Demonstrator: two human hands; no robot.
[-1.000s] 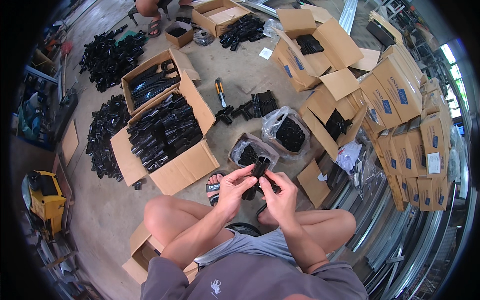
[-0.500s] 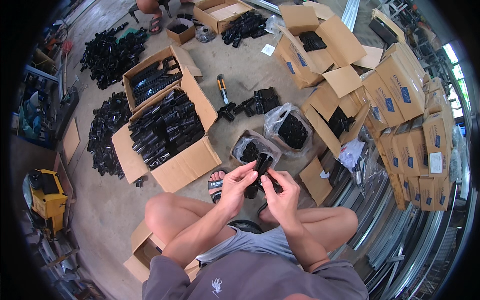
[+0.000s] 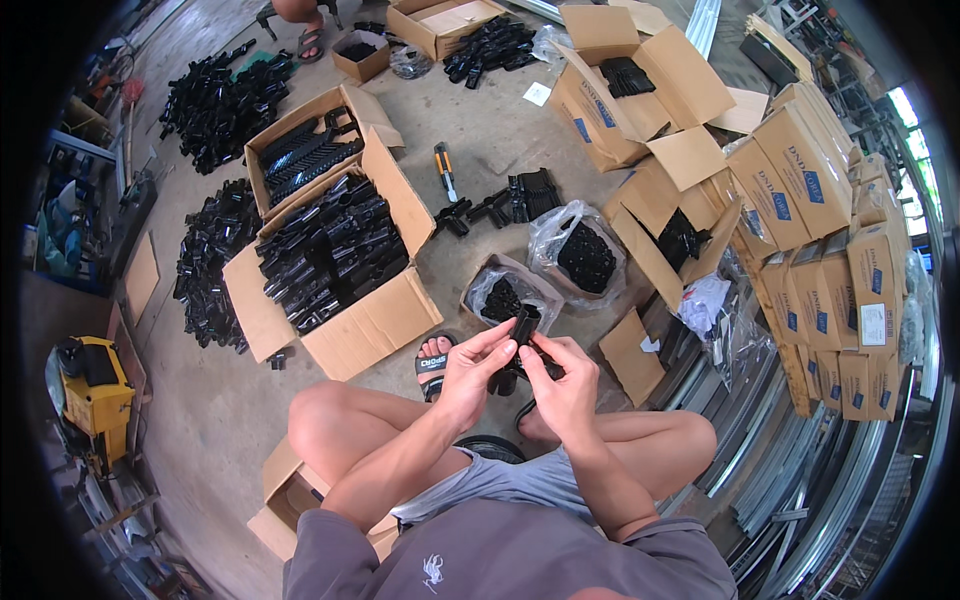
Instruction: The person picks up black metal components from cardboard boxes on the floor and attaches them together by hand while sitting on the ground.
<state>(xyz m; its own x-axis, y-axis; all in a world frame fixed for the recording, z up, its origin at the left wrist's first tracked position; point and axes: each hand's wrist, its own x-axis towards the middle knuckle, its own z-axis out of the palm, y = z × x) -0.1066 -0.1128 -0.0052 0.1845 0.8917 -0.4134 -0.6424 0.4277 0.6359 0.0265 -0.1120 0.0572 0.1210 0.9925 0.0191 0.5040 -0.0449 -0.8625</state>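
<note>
Between my knees, both hands grip one black tubular plastic part with a hollow upper end. My left hand closes round its left side. My right hand pinches it from the right, the thumb laid against it; the lower portion is partly hidden by my fingers. Just beyond stand a small box lined with clear plastic, holding small black pieces, and a bag of small black pieces. Farther off lie several loose black parts and an orange-and-black handled tool.
Left of centre, an open carton is filled with black parts, and heaps of black parts lie beside it. Open cartons and stacked boxes stand on the right. Metal profiles run along the lower right. Another person's foot shows at the top.
The black part has tilted slightly in my fingers, its hollow end turning a little more toward me. Both hands keep nearly the same place and hold.
</note>
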